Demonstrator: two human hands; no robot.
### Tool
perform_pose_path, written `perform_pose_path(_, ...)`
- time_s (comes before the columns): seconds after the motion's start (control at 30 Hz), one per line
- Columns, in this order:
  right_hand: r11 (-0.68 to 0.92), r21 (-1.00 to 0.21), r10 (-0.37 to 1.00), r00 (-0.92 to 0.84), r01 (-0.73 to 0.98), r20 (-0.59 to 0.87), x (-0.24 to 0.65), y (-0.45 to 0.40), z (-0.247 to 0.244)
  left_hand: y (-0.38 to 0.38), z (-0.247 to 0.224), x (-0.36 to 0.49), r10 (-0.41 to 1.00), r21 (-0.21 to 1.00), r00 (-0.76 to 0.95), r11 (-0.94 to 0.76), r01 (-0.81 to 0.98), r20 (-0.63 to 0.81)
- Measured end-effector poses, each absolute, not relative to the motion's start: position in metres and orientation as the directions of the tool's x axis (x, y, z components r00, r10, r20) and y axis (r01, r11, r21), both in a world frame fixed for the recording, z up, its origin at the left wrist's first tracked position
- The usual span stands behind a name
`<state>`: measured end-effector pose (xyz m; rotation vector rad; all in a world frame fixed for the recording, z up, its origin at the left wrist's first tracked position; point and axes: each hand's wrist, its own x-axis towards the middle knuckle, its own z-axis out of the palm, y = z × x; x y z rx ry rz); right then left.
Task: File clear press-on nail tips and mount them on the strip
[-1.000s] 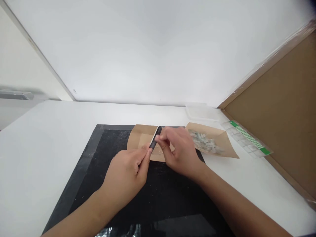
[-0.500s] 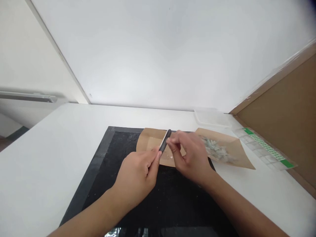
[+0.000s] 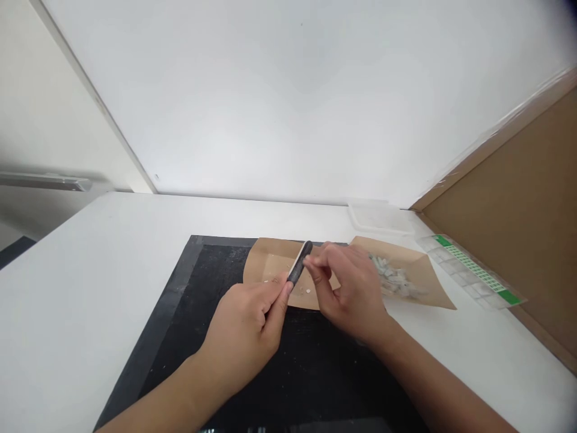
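My left hand [image 3: 250, 325] is closed in a pinch on the lower end of a short black strip with a white edge and a rounded tip [image 3: 300, 269]. The strip tilts up and to the right. Against its right side sits my right hand [image 3: 349, 285], thumb and forefinger pressed together; whatever they hold is too small or hidden to name. Below the hands lies a brown paper sheet [image 3: 259, 261] with a few small white bits on it. A second brown paper [image 3: 435, 276], partly behind my right hand, bears a pile of pale greenish-white pieces [image 3: 394, 278].
A black mat [image 3: 180, 337] lies under the first paper on the white table [image 3: 90, 282]. At the right is a clear compartment case with a green label [image 3: 473, 270]. A translucent tray or lid [image 3: 381, 218] stands by the back wall, and a brown board [image 3: 518, 198] rises at right.
The view has shifted slightly. Both hands keep their pinch, and the black strip shows a little more of its broad side. The right fingers stay beside it.
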<state>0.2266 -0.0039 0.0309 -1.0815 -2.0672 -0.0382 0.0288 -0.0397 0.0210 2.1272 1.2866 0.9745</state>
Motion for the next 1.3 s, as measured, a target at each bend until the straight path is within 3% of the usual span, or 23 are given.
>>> perform_pose_path(0.17,0.664,-0.316,0.696,-0.405,0.678,0.593,0.226,-0.003,0.029,-0.039,0.021,0.029,0.896,0.683,0.308,-0.443,0.581,0.320)
perform_pose_path(0.3,0.622,-0.311,0.697,-0.327,0.718,0.639,0.224,-0.003,0.028,-0.037,0.020,0.028,0.899,0.677,0.296,-0.439,0.591,0.324)
perform_pose_path(0.67,0.656,-0.345,0.712,-0.397,0.671,0.580,0.222,-0.004,0.030,-0.039,0.019,0.027,0.887,0.614,0.289,-0.458,0.643,0.359)
perform_pose_path(0.8,0.620,-0.348,0.717,-0.329,0.703,0.614,0.221,-0.003,0.030,-0.038,0.017,0.027,0.883,0.613,0.291,-0.466,0.638,0.368)
perform_pose_path(0.93,0.637,-0.387,0.740,-0.389,0.667,0.549,0.224,-0.007,0.031,-0.039,0.016,0.029,0.874,0.613,0.295,-0.483,0.626,0.387)
perform_pose_path(1.3,0.622,-0.595,0.758,-0.202,0.509,0.620,0.235,-0.008,0.025,-0.037,0.010,0.028,0.848,0.602,0.272,-0.518,0.608,0.455)
